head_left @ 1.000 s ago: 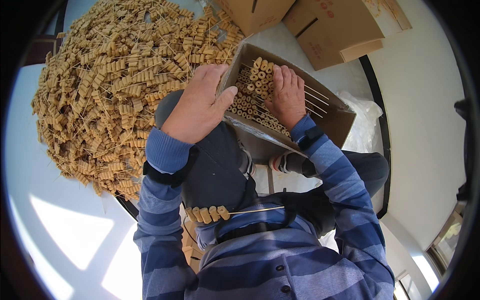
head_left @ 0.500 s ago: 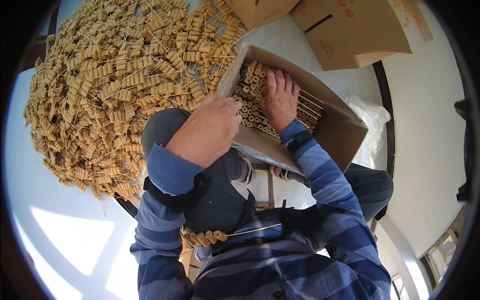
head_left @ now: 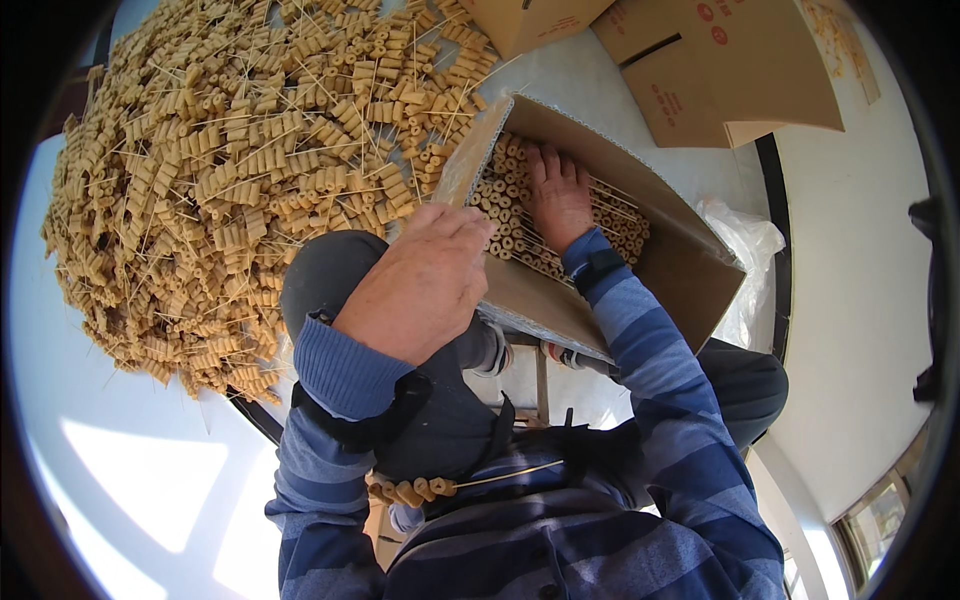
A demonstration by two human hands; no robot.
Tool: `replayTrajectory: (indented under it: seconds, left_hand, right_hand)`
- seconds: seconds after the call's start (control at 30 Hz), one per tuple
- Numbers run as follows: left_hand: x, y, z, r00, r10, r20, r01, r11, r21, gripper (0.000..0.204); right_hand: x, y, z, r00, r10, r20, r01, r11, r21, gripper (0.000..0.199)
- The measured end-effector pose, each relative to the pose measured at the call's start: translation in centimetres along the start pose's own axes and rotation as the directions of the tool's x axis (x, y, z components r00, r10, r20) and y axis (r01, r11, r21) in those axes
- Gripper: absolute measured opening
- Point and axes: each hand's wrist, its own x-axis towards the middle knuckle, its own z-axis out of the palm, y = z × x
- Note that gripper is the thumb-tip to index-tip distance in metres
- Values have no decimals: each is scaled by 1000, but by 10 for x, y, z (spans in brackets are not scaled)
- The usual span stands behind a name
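An open cardboard box (head_left: 690, 285) stands tilted between my knees, partly filled with skewers of ring-shaped tan food pieces (head_left: 505, 205) packed in rows with their thin sticks alongside. My left hand (head_left: 420, 285) is closed at the box's near left corner, its fingers curled over the rim; their tips are partly hidden. Inside the box, my right hand (head_left: 562, 203) lies palm down on the packed skewers, fingers stretched out and slightly apart. One loose skewer (head_left: 415, 491) with several pieces on it rests across my lap.
A big heap of the same skewers (head_left: 230, 200) spreads over the surface at the left. Two more cardboard boxes (head_left: 700, 75) stand at the back. Crumpled clear plastic (head_left: 745, 260) lies against the box's right side, near a pale wall (head_left: 840, 250).
My right hand has shifted slightly over the skewers, its fingers flatter and closer together. My left hand stays at the box corner. The view has moved a little.
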Motion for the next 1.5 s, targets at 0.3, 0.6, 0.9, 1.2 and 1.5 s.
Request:
replayTrajectory:
  seconds: [0.3, 0.6, 0.9, 1.2, 1.5]
  left_hand:
    - [2, 3, 0, 1000, -19, -9, 19, 1000, -13, 33]
    - [3, 4, 2, 998, -40, -39, 39, 999, -23, 32]
    - [4, 6, 2, 998, -36, -56, 34, 999, -27, 33]
    - [7, 9, 4, 998, -33, -54, 33, 999, -4, 33]
    - [7, 10, 6, 996, -70, -54, 69, 997, -32, 35]
  right_hand:
    - [8, 7, -10, 981, -11, 192, 18, 999, -35, 96]
    - [13, -2, -18, 939, 106, 326, -119, 993, 20, 94]
    - [-25, 54, -23, 832, 176, 527, -471, 727, 501, 35]
    - [-13, 45, 2, 552, 207, 807, -765, -260, 590, 25]
    - [-14, 47, 3, 821, 214, 530, -566, 427, 705, 20]
